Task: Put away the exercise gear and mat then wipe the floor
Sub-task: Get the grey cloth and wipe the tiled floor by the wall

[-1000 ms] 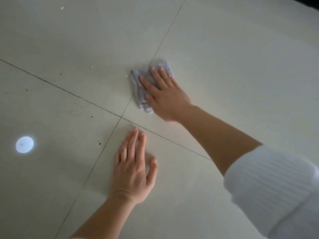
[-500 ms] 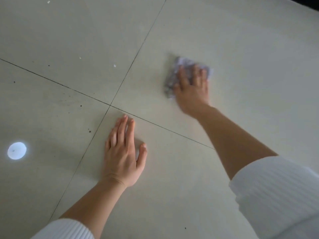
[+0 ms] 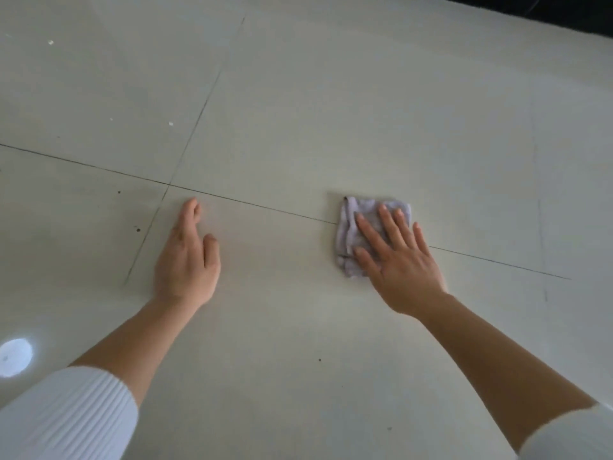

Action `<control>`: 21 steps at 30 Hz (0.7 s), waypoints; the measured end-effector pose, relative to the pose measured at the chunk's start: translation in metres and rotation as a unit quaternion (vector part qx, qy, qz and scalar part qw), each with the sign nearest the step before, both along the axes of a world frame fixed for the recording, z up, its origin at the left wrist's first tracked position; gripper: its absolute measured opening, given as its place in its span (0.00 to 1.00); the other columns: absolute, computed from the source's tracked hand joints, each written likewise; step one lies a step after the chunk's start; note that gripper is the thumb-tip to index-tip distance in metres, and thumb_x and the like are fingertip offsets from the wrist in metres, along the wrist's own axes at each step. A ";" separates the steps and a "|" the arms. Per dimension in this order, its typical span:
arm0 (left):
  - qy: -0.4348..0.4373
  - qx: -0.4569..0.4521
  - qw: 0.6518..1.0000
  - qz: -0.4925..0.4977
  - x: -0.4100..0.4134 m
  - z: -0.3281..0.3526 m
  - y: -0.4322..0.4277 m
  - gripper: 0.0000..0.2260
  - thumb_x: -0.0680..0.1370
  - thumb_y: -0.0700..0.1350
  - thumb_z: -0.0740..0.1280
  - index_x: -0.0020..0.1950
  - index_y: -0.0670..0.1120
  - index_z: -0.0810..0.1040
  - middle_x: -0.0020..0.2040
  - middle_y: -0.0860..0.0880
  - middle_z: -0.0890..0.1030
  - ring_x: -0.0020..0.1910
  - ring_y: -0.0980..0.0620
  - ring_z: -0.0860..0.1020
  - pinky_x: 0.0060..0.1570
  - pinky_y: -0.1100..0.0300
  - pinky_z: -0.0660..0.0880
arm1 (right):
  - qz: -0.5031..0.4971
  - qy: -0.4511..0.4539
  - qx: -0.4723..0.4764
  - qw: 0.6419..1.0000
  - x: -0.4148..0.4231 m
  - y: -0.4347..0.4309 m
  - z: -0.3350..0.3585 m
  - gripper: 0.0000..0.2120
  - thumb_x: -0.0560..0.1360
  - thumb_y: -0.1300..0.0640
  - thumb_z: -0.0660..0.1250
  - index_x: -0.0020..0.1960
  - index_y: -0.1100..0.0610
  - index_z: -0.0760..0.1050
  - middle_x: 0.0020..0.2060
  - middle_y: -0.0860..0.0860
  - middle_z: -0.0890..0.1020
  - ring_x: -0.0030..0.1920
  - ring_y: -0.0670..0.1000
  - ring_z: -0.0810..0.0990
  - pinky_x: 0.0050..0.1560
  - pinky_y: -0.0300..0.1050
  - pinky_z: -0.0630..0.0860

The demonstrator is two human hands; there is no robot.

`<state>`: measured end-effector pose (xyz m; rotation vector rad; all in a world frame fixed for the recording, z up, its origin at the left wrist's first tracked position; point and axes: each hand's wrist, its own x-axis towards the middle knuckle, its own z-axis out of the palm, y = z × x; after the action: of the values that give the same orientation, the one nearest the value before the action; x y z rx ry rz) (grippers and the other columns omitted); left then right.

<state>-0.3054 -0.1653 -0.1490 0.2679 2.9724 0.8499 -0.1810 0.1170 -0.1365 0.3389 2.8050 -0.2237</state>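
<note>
A folded pale lilac cloth (image 3: 351, 227) lies flat on the light tiled floor (image 3: 298, 111), right of centre, across a grout line. My right hand (image 3: 398, 260) presses on it with straight, spread fingers, covering its right half. My left hand (image 3: 189, 257) rests on the floor to the left, fingers straight and together, holding nothing. No exercise gear or mat is in view.
Dark grout lines cross near my left hand's fingertips. Small dark specks (image 3: 137, 230) and white crumbs (image 3: 170, 123) dot the tiles on the left. A bright round light reflection (image 3: 15, 356) shows at the lower left. A dark edge (image 3: 530, 8) runs along the top right.
My right hand has slid the cloth rightward and toward me, from the tile crossing across the tile. The view has shifted; my left hand stays flat on the floor.
</note>
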 end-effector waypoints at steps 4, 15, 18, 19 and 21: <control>-0.047 -0.138 0.989 -0.036 0.003 0.018 0.005 0.27 0.78 0.42 0.58 0.75 0.43 0.55 0.70 0.39 0.68 0.64 0.37 0.72 0.56 0.46 0.72 | -0.250 -0.036 0.019 0.967 0.057 0.059 0.011 0.29 0.78 0.37 0.38 0.76 0.40 0.35 0.77 0.51 0.38 0.77 0.54 0.37 0.76 0.54 0.38; -0.042 -0.232 0.961 -0.145 0.046 0.015 0.014 0.26 0.76 0.39 0.62 0.72 0.32 0.60 0.66 0.24 0.65 0.68 0.28 0.64 0.66 0.40 0.66 | 0.065 -0.015 -0.071 0.995 0.058 -0.103 0.012 0.27 0.82 0.45 0.43 0.77 0.44 0.34 0.75 0.56 0.32 0.72 0.59 0.26 0.73 0.53 0.31; -0.065 -0.251 0.955 -0.141 0.056 0.019 0.014 0.29 0.77 0.42 0.62 0.75 0.37 0.56 0.70 0.27 0.61 0.71 0.31 0.60 0.68 0.42 0.62 | 0.200 -0.013 -0.060 0.978 0.082 -0.115 0.012 0.28 0.82 0.47 0.48 0.77 0.44 0.38 0.76 0.55 0.36 0.75 0.60 0.31 0.72 0.52 0.30; -0.068 -0.245 0.957 -0.137 0.060 0.021 0.016 0.29 0.77 0.43 0.62 0.76 0.39 0.55 0.71 0.28 0.60 0.71 0.32 0.59 0.69 0.44 0.61 | 0.222 -0.015 -0.053 0.974 0.090 -0.111 0.012 0.27 0.83 0.47 0.47 0.77 0.45 0.39 0.77 0.54 0.36 0.75 0.59 0.32 0.73 0.51 0.30; -0.068 -0.229 0.962 -0.136 0.069 0.024 0.022 0.29 0.78 0.43 0.61 0.76 0.39 0.54 0.72 0.29 0.59 0.72 0.34 0.58 0.70 0.45 0.60 | 0.200 -0.012 -0.047 0.979 0.107 -0.094 0.009 0.25 0.82 0.45 0.42 0.78 0.44 0.40 0.76 0.51 0.36 0.75 0.56 0.32 0.73 0.52 0.32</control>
<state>-0.2369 -0.1431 -0.1251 0.5482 2.8030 0.1379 -0.0742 0.0232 -0.1274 -0.2445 2.7526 -0.2537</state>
